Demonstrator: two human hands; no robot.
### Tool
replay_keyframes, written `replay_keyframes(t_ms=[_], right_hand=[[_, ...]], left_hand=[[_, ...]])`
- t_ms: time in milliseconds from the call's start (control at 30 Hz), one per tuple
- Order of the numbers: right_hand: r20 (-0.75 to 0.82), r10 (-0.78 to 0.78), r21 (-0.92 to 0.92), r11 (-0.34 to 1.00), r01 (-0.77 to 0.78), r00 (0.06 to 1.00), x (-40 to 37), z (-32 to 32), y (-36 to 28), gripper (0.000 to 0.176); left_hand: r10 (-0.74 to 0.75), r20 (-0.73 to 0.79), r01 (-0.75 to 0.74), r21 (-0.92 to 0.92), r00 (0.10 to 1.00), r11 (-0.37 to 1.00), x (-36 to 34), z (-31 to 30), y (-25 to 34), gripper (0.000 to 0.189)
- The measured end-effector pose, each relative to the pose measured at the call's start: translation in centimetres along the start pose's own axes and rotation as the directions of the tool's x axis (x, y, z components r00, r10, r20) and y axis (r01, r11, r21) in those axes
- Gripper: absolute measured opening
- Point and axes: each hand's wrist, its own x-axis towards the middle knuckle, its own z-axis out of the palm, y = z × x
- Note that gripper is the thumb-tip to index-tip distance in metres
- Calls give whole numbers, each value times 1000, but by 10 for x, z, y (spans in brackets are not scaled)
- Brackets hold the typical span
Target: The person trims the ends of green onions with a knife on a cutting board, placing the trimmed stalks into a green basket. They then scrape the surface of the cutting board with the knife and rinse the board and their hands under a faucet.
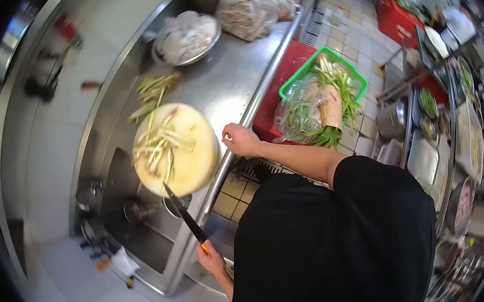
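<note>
My left hand (211, 258) grips a kitchen knife (189, 222) with a dark blade and some yellow-orange at its handle. The blade points away from me, its tip at the near edge of a round, pale cutting board (199, 155). Pale green and white stalks (163, 140) lie loose on the board. My right hand (242, 139) is closed, fingers curled, beside the board at the metal counter's rim; nothing shows in it. More trimmed stalks (156, 92) lie on the metal just beyond the board.
The board rests on a stainless sink counter (222, 89). A bowl with a white plastic bag (186, 38) and a filled clear bag (247, 13) stand farther along. At right, a green basket (361, 80) of vegetables sits on a red crate (265, 114). Loaded shelves (427, 160) stand behind.
</note>
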Motion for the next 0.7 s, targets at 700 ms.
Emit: replay_keyframes(t_ms=[700], right_hand=[[-609, 738, 309, 559, -769, 292, -168, -130, 154, 36]], left_hand=[[639, 475, -788, 242, 605, 565, 197, 137, 157, 57]])
